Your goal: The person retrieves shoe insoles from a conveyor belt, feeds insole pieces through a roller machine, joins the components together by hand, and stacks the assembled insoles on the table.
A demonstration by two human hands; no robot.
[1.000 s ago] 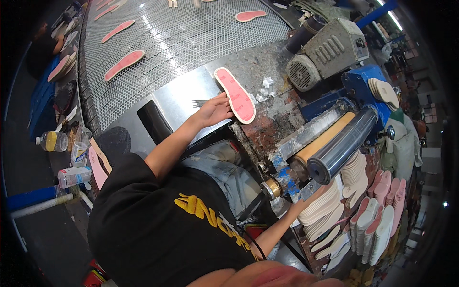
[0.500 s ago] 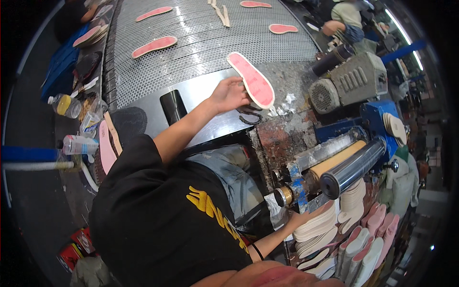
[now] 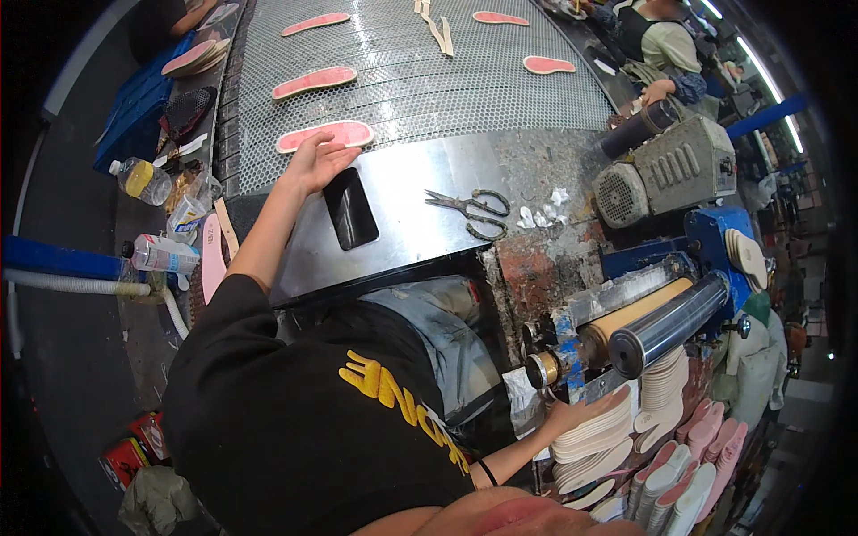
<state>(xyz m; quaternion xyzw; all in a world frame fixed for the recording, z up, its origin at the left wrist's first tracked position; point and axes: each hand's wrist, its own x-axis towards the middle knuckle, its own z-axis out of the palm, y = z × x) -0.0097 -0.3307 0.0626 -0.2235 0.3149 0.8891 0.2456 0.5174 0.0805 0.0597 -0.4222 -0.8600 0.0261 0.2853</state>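
Note:
A cream-edged pink insole [image 3: 353,134] lies on the near edge of the metal mesh belt [image 3: 393,98]. My left hand [image 3: 320,164] is at its near side, open, with the fingers stretched out and touching or just under its edge. Low on the right, my right hand [image 3: 572,413] rests against the top of a stack of cream insoles [image 3: 597,442], below the steel roller [image 3: 666,326]. Its fingertips are partly hidden there, so its grip is unclear. Black-handled scissors [image 3: 474,211] lie with blades apart on the steel plate [image 3: 402,196].
Farther up the belt lie several more pink insoles [image 3: 315,82] and cream strips [image 3: 435,27]. A grey motor [image 3: 670,165] stands at the right. Bottles [image 3: 165,254] and a pink insole [image 3: 213,255] are on the left. Pink and white insoles [image 3: 679,478] stand at lower right.
My left hand has moved left and farther away, and the insole it held now lies on the belt. The scissors have come into full view. My right hand stays at the stack.

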